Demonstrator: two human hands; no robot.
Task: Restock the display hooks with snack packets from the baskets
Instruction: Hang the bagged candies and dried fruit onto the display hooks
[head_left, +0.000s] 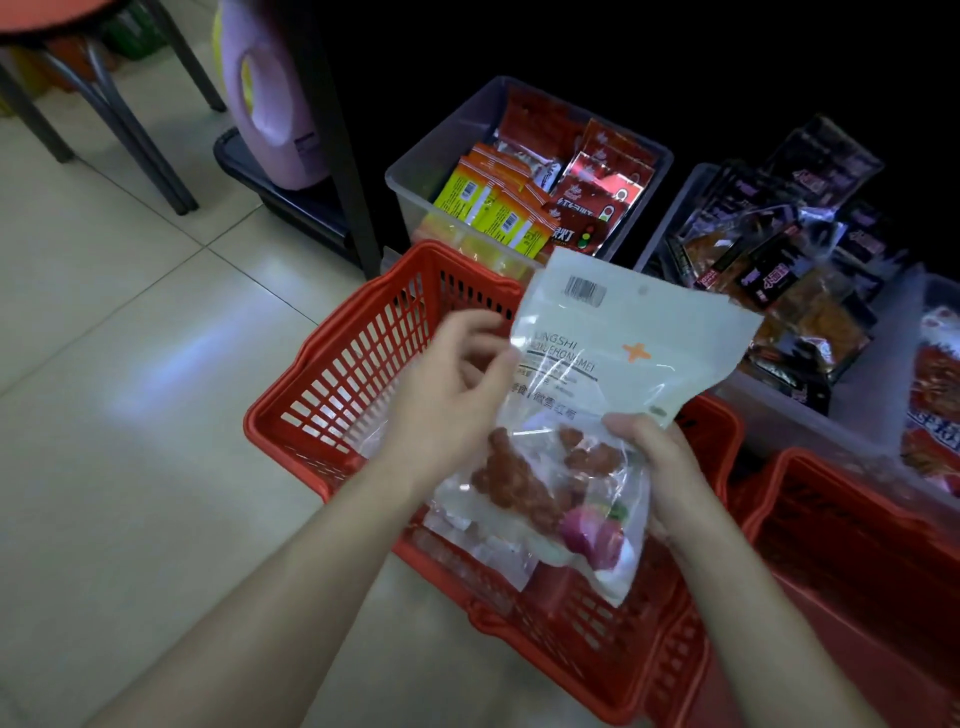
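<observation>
My left forearm (291, 587) and my right forearm (753, 613) are bare along all the length that shows, from the lower edge of the view up to the wrists. Both are slim and smooth, and they narrow gently toward the wrists. My left hand (447, 410) and my right hand (660, 467) are bare as well, with slender fingers (467, 325) and soft, rounded knuckles. The view is too soft to tell anything about my nails.
</observation>
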